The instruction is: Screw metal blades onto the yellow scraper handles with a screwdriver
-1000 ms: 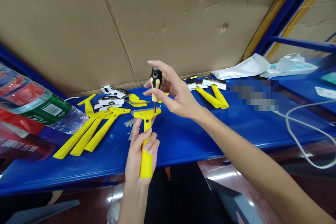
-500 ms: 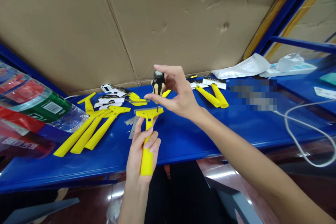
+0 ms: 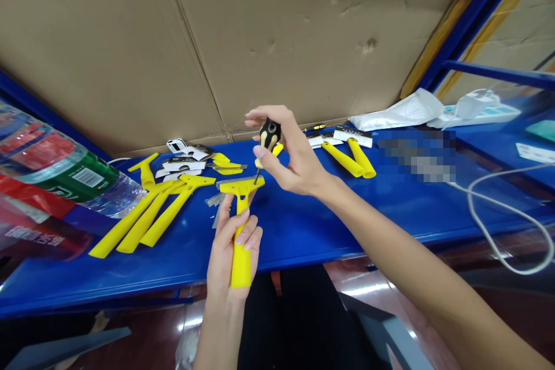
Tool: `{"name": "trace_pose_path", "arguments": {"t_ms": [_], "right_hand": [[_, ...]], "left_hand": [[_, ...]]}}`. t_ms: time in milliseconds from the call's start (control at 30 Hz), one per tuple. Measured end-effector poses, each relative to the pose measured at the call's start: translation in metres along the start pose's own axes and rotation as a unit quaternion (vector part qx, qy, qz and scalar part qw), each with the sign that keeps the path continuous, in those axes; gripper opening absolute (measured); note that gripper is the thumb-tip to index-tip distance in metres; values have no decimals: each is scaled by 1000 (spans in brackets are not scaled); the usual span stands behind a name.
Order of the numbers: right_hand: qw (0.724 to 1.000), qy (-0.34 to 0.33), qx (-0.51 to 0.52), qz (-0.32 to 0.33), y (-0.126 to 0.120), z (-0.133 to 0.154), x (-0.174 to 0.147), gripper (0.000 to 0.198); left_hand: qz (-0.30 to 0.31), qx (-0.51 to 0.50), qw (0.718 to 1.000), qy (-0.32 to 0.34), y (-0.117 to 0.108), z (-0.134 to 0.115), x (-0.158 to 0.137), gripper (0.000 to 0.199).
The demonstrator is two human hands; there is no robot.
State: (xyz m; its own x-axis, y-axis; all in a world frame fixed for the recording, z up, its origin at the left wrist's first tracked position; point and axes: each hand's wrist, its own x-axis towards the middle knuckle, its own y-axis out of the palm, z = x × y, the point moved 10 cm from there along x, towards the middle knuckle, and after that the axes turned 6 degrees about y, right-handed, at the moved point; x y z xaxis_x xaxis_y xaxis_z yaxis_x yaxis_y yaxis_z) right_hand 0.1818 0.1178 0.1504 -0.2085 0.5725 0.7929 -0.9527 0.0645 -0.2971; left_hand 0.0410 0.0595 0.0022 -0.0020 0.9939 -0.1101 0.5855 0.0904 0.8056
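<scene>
My left hand [image 3: 234, 243] is closed around the handle of a yellow scraper [image 3: 241, 266], its wide head pointing away from me. In my right hand [image 3: 292, 156] is a black and cream screwdriver [image 3: 270, 134], gripped between thumb and fingers. The screwdriver leans, and its tip meets the right end of the scraper head; any screw there is too small to make out. Just left of the head, small blades [image 3: 214, 201] and tiny parts lie on the blue table [image 3: 295, 231].
Several yellow scraper handles [image 3: 147, 214] lie at left, beside packets [image 3: 184, 165] and yellow pieces [image 3: 225, 165]. A bottle pack [image 3: 91, 176] stands far left. Two handles [image 3: 347, 159] rest at right, before a white bag [image 3: 399, 113]. A white cable [image 3: 477, 214] loops over the right edge.
The screwdriver's handle has tipped to the right, and my right thumb has shifted up along it. My left hand and the scraper have moved slightly left.
</scene>
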Motion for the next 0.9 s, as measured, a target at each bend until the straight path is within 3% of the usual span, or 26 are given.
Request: {"name": "trace_pose_path", "arguments": {"t_ms": [167, 300, 433, 600, 800, 900], "right_hand": [[999, 41, 19, 6, 4, -9, 0, 63], [999, 38, 30, -23, -1, -4, -1, 60], [997, 44, 68, -2, 1, -5, 1, 58], [996, 75, 30, -32, -7, -17, 2, 63], [994, 66, 90, -10, -1, -8, 2, 56], [995, 69, 64, -32, -5, -12, 2, 59]], "left_hand": [[-12, -6, 1000, -6, 0, 1, 0, 49], [-9, -4, 1000, -5, 0, 1, -1, 49], [-5, 4, 1000, 2, -1, 0, -2, 48], [-8, 16, 1000, -10, -1, 2, -4, 51], [-7, 10, 1000, -7, -1, 1, -4, 52], [0, 14, 1000, -10, 0, 2, -4, 50]]}}
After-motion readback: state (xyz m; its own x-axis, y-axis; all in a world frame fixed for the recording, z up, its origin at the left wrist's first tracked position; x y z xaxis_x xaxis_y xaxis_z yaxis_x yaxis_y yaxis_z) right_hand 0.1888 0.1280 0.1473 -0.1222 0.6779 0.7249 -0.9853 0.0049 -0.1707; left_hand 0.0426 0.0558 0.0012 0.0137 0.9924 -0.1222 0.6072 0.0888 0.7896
